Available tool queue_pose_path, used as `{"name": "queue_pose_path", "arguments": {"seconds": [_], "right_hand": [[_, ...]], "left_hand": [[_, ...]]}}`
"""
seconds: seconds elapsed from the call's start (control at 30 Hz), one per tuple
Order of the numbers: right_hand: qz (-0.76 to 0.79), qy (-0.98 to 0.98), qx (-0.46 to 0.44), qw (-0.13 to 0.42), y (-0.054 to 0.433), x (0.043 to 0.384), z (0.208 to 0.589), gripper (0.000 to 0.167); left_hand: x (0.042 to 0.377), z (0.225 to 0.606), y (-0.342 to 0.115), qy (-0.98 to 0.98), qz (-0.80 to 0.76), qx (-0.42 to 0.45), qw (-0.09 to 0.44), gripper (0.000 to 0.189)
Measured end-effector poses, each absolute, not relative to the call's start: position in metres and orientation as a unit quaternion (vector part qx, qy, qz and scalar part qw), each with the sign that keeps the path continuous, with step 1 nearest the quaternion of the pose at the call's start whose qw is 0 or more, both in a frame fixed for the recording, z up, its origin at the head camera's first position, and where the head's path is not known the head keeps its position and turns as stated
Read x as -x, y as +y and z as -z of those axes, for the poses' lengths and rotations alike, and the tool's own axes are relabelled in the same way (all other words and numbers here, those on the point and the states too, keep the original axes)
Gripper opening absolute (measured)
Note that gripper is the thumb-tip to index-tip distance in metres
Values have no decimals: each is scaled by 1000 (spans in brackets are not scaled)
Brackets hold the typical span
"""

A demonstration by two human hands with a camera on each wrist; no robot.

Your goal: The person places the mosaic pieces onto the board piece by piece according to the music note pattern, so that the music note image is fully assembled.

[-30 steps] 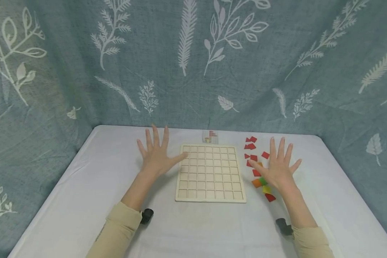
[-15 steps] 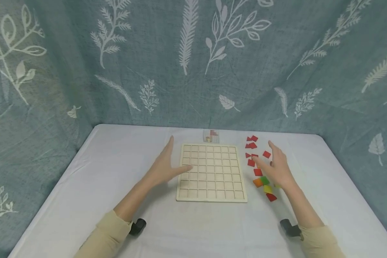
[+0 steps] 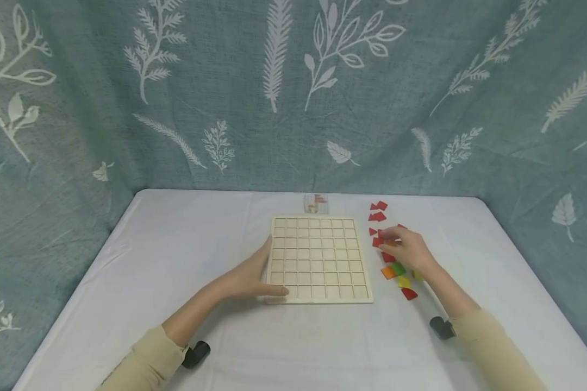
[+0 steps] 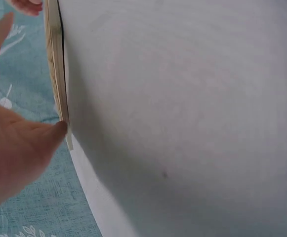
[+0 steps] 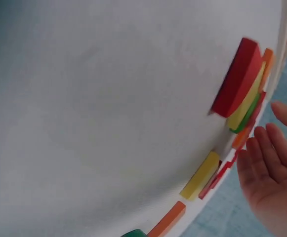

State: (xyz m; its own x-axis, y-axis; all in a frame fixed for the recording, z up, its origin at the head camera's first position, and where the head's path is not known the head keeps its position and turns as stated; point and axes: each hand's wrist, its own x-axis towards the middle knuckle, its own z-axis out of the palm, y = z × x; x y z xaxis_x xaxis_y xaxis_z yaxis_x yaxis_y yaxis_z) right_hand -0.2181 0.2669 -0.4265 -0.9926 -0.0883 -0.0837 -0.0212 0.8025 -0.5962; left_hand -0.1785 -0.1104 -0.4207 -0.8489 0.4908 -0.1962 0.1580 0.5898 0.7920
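Observation:
A pale wooden board (image 3: 318, 260) with a grid of square cells lies on the white table. My left hand (image 3: 249, 277) is at its left side, thumb and fingers spread apart; the thumb (image 4: 49, 136) reaches the board's near-left corner. To the right of the board, my right hand (image 3: 407, 248) hovers over a cluster of coloured flat pieces, its fingers bent loosely toward a red piece (image 3: 377, 242). In the right wrist view, thumb and fingers (image 5: 266, 158) stand apart with nothing visible between them. The hand covers some pieces.
Red pieces (image 3: 379, 216) lie beyond the right hand. Orange (image 3: 388, 272), green (image 3: 398, 268), yellow (image 3: 404, 282) and dark red (image 3: 408, 294) pieces lie nearer. A small printed card (image 3: 316, 203) sits behind the board. A patterned curtain (image 3: 293, 136) surrounds the table (image 3: 200, 228).
Both hands were raised and spread. The left has come down to the board's near-left side; the right has turned inward and lowered toward the red pieces, its fingers now bent.

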Motion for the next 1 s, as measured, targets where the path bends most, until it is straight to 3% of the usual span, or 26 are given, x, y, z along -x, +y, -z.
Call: {"name": "queue_pose_path", "arguments": {"seconds": [0.2, 0.67, 1.0], "right_hand": [[297, 952, 32, 61, 271, 227, 429, 38], [296, 953, 33, 53, 276, 236, 425, 35], [401, 912, 76, 33, 217, 266, 420, 28]], "left_hand": [[178, 428, -109, 875, -389, -178, 228, 130], [184, 428, -107, 896, -328, -209, 216, 130], [186, 431, -108, 902, -309, -199, 227, 131]]}}
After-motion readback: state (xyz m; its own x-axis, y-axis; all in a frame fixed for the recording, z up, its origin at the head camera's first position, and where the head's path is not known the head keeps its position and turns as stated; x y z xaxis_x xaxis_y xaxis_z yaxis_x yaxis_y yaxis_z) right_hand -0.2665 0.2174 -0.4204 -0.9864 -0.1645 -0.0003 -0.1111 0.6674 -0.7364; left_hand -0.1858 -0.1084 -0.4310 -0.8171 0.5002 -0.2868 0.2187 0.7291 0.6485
